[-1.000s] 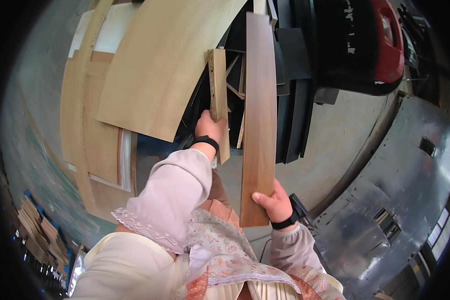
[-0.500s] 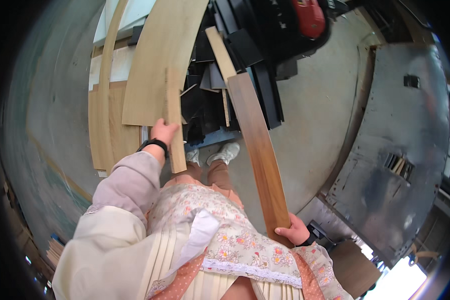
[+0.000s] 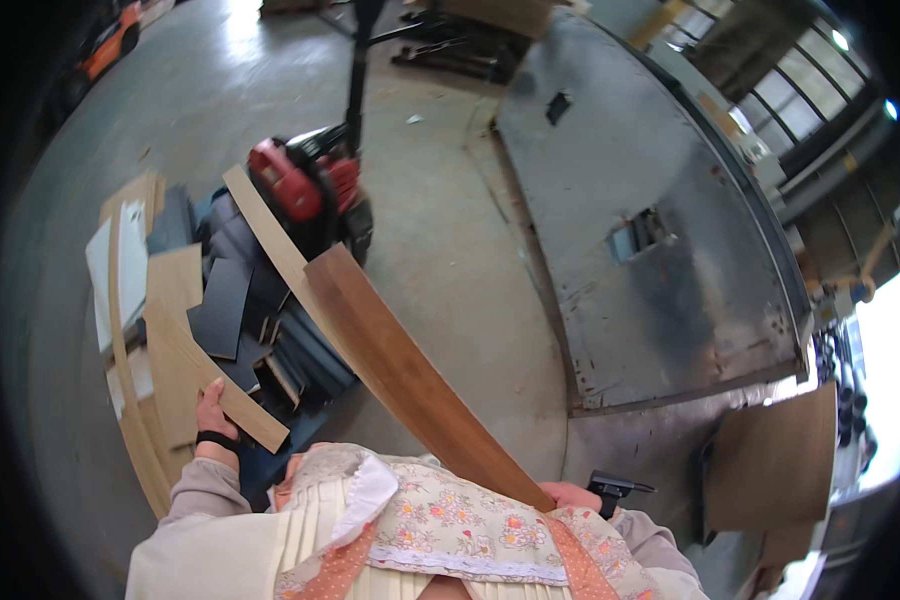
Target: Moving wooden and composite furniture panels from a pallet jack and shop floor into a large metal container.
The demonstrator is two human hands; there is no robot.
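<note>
My left hand (image 3: 213, 412) is closed on the edge of a pale wooden strip (image 3: 245, 408), over the pile at the left. My right hand (image 3: 568, 495), low on the right beside my apron, grips the near end of a long brown wooden board (image 3: 410, 385). That board slants away to the upper left. A longer pale wooden strip (image 3: 260, 215) lies along it and sticks out past its far end; whether my right hand also holds this strip cannot be made out.
Dark panels (image 3: 225, 305), pale boards (image 3: 175, 275) and a white sheet (image 3: 102, 275) make up the pile. Behind it stands a red and black machine (image 3: 295, 185) with an upright handle. A large grey metal table (image 3: 610, 330) is at the right, with a brown panel (image 3: 770, 455) nearby.
My view has swung to the right and up, so the pile now sits farther left and more of the metal table shows. Both hands keep their pieces; the brown board slants more to the left.
</note>
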